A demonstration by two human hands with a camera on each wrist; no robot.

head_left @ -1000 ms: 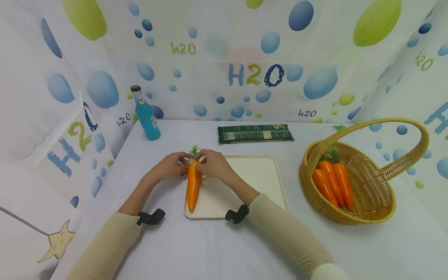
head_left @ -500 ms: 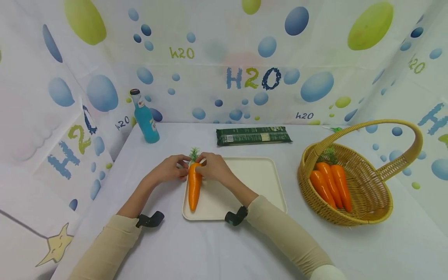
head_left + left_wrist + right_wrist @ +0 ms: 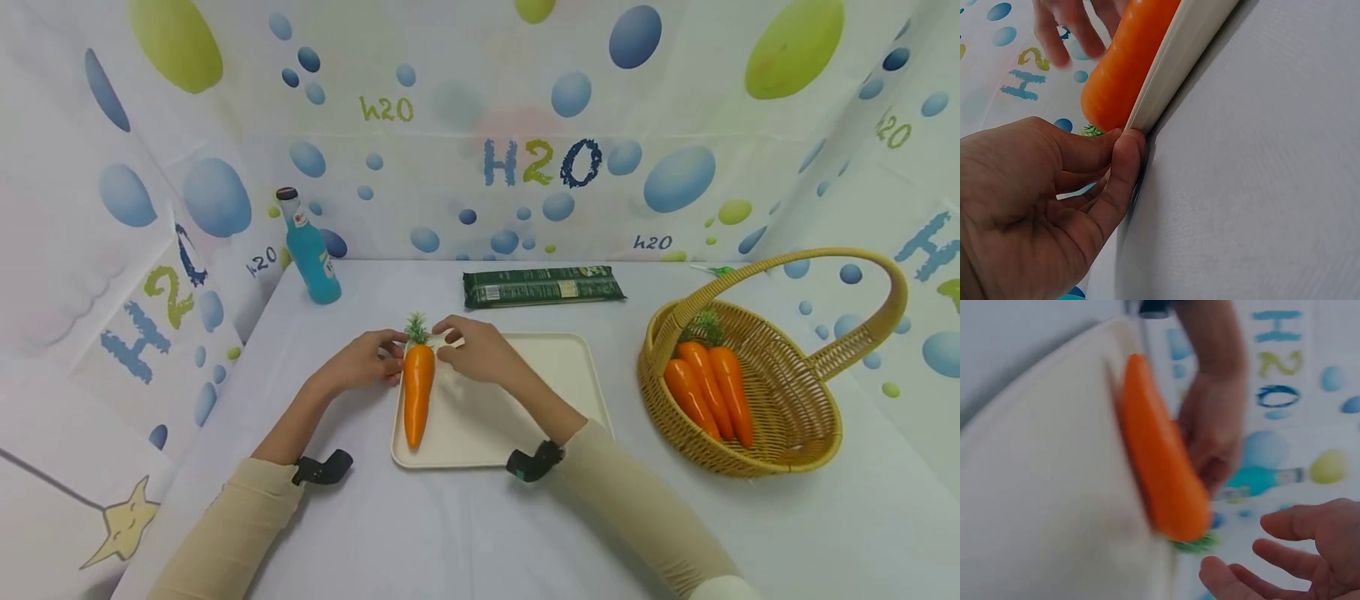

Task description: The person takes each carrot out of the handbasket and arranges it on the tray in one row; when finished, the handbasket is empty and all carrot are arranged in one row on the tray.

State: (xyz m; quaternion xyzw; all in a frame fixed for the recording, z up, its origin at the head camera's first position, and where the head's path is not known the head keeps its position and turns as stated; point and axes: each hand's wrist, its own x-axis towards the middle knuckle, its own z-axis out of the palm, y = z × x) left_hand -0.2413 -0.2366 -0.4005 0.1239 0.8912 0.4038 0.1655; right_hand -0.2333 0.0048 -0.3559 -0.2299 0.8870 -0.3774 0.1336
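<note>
An orange carrot [image 3: 418, 396] with a green leafy top [image 3: 417, 328] lies along the left side of a cream rectangular tray [image 3: 551, 400]. My left hand [image 3: 362, 363] is at the tray's left edge, beside the carrot's thick end. In the left wrist view, its thumb and index finger pinch the tray's rim [image 3: 1159, 75]. My right hand [image 3: 483, 352] hovers over the tray, just right of the carrot. Its fingers are spread and loosely bent, apart from the carrot, as the right wrist view also shows.
A wicker basket [image 3: 806, 417] with a tall handle stands at the right, holding three carrots [image 3: 708, 392]. Behind the tray lies a dark green packet [image 3: 543, 287]. A blue bottle [image 3: 311, 254] stands at the back left, near the printed curtain.
My right hand has let go of the carrot's thick end and drawn back to the right. The carrot and my left hand have stayed in place.
</note>
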